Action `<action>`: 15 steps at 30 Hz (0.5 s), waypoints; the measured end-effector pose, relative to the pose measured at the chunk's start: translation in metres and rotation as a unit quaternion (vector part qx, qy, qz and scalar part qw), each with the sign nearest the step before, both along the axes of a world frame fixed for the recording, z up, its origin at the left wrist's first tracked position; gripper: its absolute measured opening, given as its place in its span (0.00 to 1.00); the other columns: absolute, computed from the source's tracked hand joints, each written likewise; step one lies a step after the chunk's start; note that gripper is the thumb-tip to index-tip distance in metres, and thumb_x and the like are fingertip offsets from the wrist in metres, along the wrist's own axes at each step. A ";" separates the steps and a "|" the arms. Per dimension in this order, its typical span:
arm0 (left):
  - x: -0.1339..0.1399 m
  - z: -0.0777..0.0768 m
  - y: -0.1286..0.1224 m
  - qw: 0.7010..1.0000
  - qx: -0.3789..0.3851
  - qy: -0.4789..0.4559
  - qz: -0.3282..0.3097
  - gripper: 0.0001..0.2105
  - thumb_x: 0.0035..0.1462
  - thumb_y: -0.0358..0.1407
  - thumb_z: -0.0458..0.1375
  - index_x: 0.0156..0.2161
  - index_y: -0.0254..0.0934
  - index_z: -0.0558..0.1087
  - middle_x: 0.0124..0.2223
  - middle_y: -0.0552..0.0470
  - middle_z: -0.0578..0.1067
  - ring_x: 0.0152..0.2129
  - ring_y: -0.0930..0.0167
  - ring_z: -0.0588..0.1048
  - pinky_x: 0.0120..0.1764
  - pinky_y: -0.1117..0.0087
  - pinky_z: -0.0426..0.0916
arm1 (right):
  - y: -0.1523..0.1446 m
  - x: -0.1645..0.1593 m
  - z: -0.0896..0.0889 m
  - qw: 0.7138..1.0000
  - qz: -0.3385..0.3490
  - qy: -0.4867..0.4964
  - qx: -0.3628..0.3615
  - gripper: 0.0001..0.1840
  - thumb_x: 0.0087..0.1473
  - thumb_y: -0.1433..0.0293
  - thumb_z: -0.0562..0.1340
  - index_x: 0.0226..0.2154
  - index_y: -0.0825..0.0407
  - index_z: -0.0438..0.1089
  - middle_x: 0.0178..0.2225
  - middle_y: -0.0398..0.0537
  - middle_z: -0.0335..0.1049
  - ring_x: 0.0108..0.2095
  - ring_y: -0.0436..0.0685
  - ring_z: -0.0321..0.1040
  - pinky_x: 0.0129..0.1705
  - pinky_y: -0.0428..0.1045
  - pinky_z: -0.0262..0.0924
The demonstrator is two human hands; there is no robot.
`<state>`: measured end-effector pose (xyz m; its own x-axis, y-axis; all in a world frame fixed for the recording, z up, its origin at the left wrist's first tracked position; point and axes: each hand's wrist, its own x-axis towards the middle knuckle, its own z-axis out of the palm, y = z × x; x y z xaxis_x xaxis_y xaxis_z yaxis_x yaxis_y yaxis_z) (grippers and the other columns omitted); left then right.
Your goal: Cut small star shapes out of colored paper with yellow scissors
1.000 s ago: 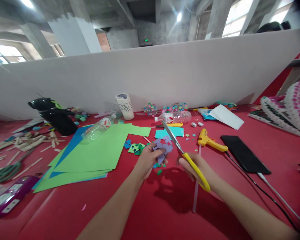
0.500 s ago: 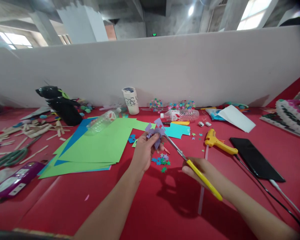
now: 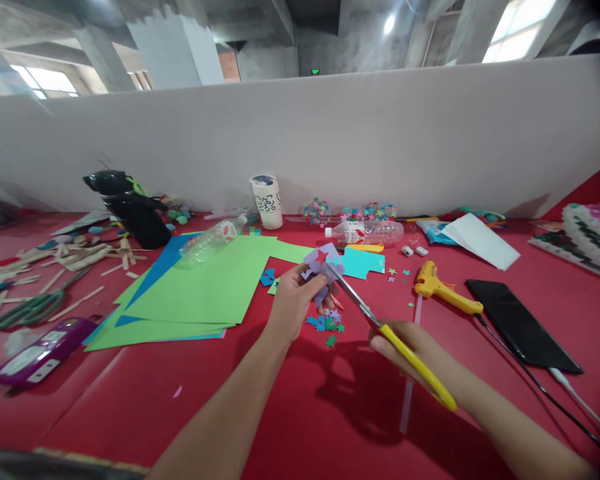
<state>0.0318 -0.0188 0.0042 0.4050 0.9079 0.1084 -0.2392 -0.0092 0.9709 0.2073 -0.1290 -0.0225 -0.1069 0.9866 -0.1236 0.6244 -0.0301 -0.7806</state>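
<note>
My left hand [image 3: 296, 300] pinches a piece of purple paper [image 3: 307, 259] between thumb and fingers. A red star shape shows in the paper; I cannot tell whether it is a hole. Scissors [image 3: 414, 360] with yellow handles are gripped in my right hand [image 3: 403, 337], their blades pointing up and left. The blade tips meet the paper at its right side, beside my left thumb. Below my left hand lie small blue, green and purple paper stars [image 3: 325, 323] on the red table [image 3: 300, 407]. Blue paper scraps [image 3: 269, 277] lie to the left of that hand.
Green sheets [image 3: 195, 287] lie at left. Behind are a clear bottle [image 3: 375, 232], a white cup [image 3: 267, 203] and turquoise paper [image 3: 357, 261]. A yellow glue gun [image 3: 445, 290] and a phone [image 3: 523, 323] are at right. Green scissors [image 3: 35, 308] and wooden sticks lie far left.
The purple paper has turned in my left hand, so its face with the red star shape now shows. The scissor tips now overlap the paper. The whole view has shifted slightly.
</note>
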 end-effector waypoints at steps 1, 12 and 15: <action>0.000 0.001 0.000 1.000 0.000 0.003 -0.003 0.08 0.45 0.35 0.59 0.31 0.33 0.67 0.21 0.54 0.73 0.12 0.76 0.69 0.14 0.77 0.60 | -0.001 -0.001 0.002 1.000 0.003 0.011 -0.008 0.23 0.53 0.51 0.51 0.21 0.52 0.53 0.19 0.36 0.44 0.21 0.47 0.46 0.21 0.43 0.43; -0.001 0.003 0.000 1.000 -0.011 0.001 -0.019 0.08 0.47 0.36 0.57 0.30 0.32 0.66 0.21 0.54 0.73 0.11 0.77 0.68 0.13 0.78 0.59 | -0.002 -0.009 0.004 0.996 -0.010 0.084 -0.021 0.30 0.49 0.42 0.45 0.22 0.52 0.56 0.14 0.35 0.50 0.13 0.44 0.47 0.15 0.43 0.42; -0.002 0.004 -0.001 1.000 -0.016 0.002 -0.021 0.07 0.47 0.35 0.57 0.30 0.32 0.66 0.20 0.54 0.72 0.11 0.77 0.68 0.13 0.78 0.59 | 0.000 -0.009 0.001 0.996 -0.011 0.089 -0.026 0.30 0.49 0.42 0.45 0.21 0.52 0.55 0.13 0.34 0.48 0.12 0.43 0.45 0.14 0.43 0.41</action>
